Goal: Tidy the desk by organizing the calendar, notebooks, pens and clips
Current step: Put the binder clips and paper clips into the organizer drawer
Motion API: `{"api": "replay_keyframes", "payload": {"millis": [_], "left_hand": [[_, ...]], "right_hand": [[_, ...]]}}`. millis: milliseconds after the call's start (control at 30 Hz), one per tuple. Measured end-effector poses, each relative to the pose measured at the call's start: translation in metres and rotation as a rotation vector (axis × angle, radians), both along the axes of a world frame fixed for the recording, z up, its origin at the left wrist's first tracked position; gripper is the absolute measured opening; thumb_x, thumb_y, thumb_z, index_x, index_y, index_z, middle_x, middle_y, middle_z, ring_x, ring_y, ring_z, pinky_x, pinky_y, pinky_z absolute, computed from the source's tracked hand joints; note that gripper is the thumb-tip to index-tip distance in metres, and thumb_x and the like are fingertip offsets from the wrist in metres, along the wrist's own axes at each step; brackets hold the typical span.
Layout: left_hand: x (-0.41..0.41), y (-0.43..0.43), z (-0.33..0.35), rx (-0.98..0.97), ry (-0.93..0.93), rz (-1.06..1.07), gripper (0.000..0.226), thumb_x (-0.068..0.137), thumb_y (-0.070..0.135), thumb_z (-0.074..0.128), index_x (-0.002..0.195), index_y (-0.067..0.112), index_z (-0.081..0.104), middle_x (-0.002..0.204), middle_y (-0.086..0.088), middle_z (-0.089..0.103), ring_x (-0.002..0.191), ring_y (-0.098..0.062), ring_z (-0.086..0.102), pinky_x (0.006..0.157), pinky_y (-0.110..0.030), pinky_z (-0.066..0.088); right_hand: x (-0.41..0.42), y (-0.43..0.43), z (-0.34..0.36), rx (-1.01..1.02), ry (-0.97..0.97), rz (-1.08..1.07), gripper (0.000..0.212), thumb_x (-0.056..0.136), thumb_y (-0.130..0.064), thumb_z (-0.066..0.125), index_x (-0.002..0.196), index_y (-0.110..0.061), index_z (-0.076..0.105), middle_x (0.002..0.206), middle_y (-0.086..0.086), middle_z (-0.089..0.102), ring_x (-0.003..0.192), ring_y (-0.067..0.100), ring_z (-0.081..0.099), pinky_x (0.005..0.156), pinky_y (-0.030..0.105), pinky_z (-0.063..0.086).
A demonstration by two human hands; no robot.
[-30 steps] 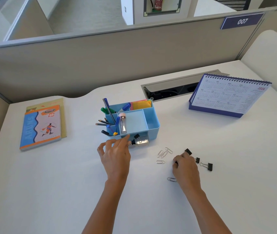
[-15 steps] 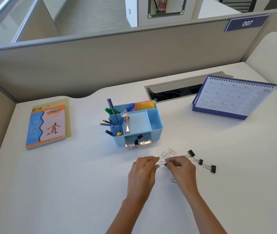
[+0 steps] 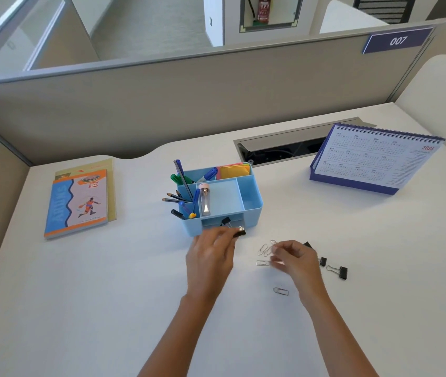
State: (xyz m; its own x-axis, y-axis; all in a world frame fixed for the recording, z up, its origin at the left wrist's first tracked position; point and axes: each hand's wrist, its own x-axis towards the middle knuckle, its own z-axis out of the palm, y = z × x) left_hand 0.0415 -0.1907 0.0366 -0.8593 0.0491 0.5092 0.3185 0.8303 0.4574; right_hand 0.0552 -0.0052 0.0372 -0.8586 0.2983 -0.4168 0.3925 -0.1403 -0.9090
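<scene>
Pinching binder clip (image 3: 239,233) at pen-filled organizer (image 3: 253,206): L grip (image 3: 211,257); R grip (image 3: 296,261) blurred, can't tell.

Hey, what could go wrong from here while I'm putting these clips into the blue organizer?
The black binder clip pinched by your left hand could miss the small drawer and drop beside the organizer. Your right hand, blurred over the loose paper clips, might scatter them. The lone paper clip nearest you is easy to overlook.
</scene>
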Motion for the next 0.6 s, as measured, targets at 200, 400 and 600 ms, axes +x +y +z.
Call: {"api": "replay_keyframes", "payload": {"millis": [200, 400, 600], "left_hand": [[-0.027, -0.010, -0.004, -0.282, -0.008, 0.061, 0.033, 0.069, 0.012, 0.083, 0.100, 0.019, 0.074, 0.093, -0.002, 0.070, 0.084, -0.024, 0.065, 0.070, -0.035, 0.053], [-0.028, -0.006, -0.011, -0.345, -0.077, 0.086, 0.042, 0.067, 0.008, 0.084, 0.107, 0.018, 0.072, 0.093, -0.004, 0.070, 0.085, -0.025, 0.065, 0.077, -0.043, 0.052], [-0.025, -0.013, -0.012, -0.174, -0.082, 0.181, 0.030, 0.081, 0.013, 0.073, 0.109, 0.021, 0.070, 0.095, -0.001, 0.069, 0.085, -0.024, 0.063, 0.078, -0.042, 0.048]], "right_hand": [[-0.008, 0.045, -0.034, 1.136, -0.057, 0.222, 0.039, 0.085, 0.001, 0.054, 0.120, -0.011, 0.063, 0.117, 0.014, 0.055, 0.107, 0.032, 0.040, 0.080, 0.038, 0.046], [-0.008, 0.047, -0.042, 1.227, -0.070, 0.318, 0.036, 0.080, 0.009, 0.050, 0.103, -0.013, 0.068, 0.102, 0.007, 0.055, 0.099, 0.027, 0.042, 0.063, 0.033, 0.044], [-0.007, 0.040, -0.038, 1.131, 0.023, 0.331, 0.019, 0.083, -0.002, 0.059, 0.092, -0.015, 0.070, 0.091, 0.006, 0.053, 0.090, 0.026, 0.051, 0.068, 0.028, 0.038]]}}
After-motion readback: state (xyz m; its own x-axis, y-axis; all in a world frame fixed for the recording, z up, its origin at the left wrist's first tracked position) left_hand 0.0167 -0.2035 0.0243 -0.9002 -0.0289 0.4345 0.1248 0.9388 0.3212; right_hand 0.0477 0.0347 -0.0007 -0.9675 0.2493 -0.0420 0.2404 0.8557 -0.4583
